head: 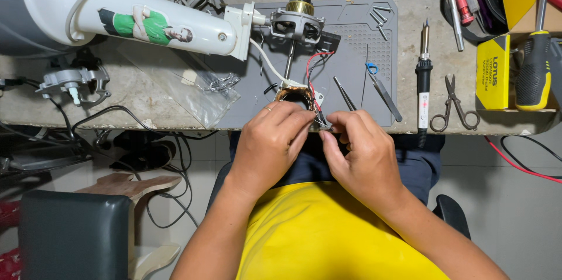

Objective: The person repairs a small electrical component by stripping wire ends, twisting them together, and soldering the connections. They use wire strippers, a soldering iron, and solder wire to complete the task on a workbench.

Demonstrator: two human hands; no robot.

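Both hands, left hand [270, 139] and right hand [356, 144], are pinched together on the thin wires [321, 117] off the motor coil [294, 96] at the mat's [357, 28] near edge, so I'd guess one hard tug snaps a lead.

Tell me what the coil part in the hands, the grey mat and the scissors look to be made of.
Coil part: seemingly copper winding, by its orange-brown sheen; red, black and white leads look plastic-sheathed.
Grey mat: probably silicone or rubber, matte, with moulded dimples.
Scissors: bare metal, dull grey throughout.
Left hand and right hand pinch the leads.
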